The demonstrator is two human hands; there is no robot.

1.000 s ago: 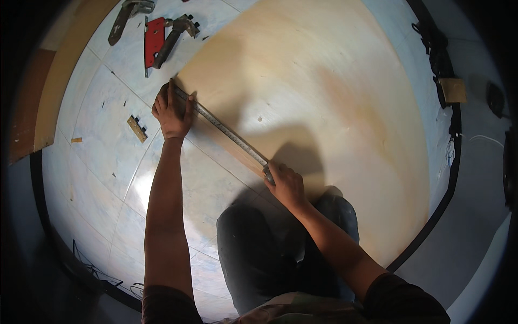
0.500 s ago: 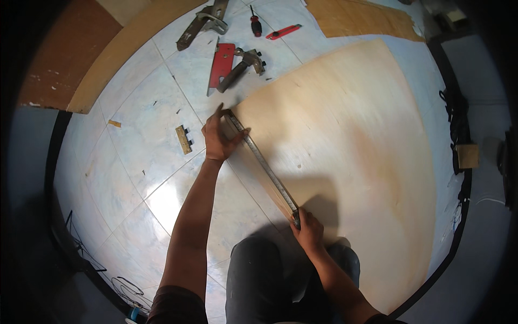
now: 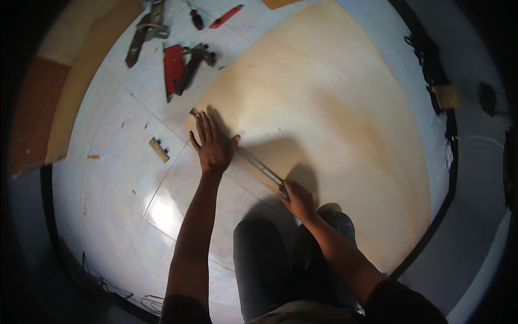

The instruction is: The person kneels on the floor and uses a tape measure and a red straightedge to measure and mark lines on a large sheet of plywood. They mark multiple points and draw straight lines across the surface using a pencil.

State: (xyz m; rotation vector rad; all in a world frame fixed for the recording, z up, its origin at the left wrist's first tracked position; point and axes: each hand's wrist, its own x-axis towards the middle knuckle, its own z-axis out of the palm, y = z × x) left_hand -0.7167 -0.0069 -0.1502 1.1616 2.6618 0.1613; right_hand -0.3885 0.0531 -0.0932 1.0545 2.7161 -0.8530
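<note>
Rule (image 3: 263, 168) lies along L edge of board (image 3: 356, 146), far end nr the corner; R hand (image 3: 300, 201) is closed round its near end. L hand (image 3: 213, 150) is flat over rule, fingers spread, not gripping; if it presses, cannot tell. Hammer (image 3: 190, 71) & red plate (image 3: 173, 66) lie beyond, on floor (image 3: 110, 208)

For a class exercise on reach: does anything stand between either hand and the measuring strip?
Nothing visible: the left hand spreads over the far part of the measuring strip; the right hand holds its near end.
</note>
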